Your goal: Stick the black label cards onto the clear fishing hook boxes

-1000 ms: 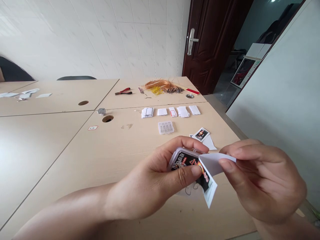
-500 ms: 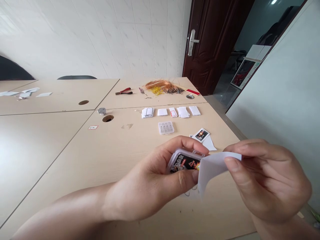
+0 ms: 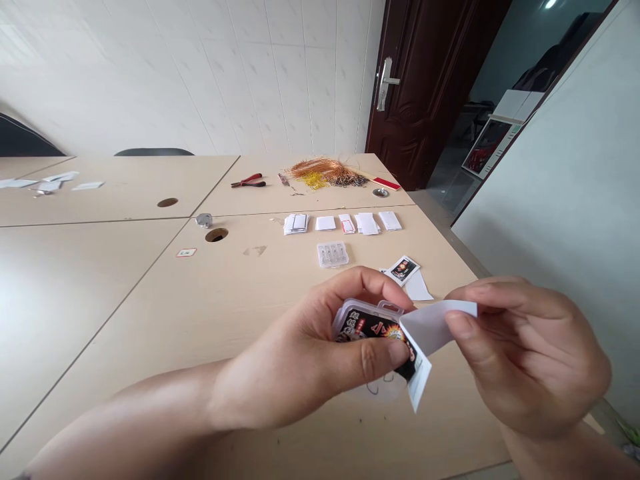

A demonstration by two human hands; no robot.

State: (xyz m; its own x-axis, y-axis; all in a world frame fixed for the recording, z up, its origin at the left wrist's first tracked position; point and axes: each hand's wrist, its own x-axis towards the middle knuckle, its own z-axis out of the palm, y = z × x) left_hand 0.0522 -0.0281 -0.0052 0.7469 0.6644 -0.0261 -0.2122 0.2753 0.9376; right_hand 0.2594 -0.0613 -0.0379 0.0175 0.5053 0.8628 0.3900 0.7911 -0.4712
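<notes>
My left hand (image 3: 305, 363) is wrapped round a clear plastic box (image 3: 345, 308), its thumb pressed on a black printed label (image 3: 367, 325) with an orange burst. Hooks show through the box's lower part. My right hand (image 3: 535, 353) pinches the end of a white paper backing (image 3: 433, 323) between thumb and fingers. That backing bends away from the label's right part, and a pale strip of it hangs below. Beyond my left hand lies a closed clear box (image 3: 333, 254) with small metal parts inside. Another black label (image 3: 403, 270) rests on white paper.
Several small card stacks (image 3: 325, 223) stand in a row across the table (image 3: 225, 313). Farther back are red-handled pliers (image 3: 249, 181), copper-coloured strands (image 3: 320, 168) and a round metal piece (image 3: 380, 193). A grey tape roll (image 3: 204, 221) sits beside a table hole.
The white backing has come farther off the label, so more of the black print shows. My right hand has shifted slightly left. My left thumb reaches a little farther right over the label.
</notes>
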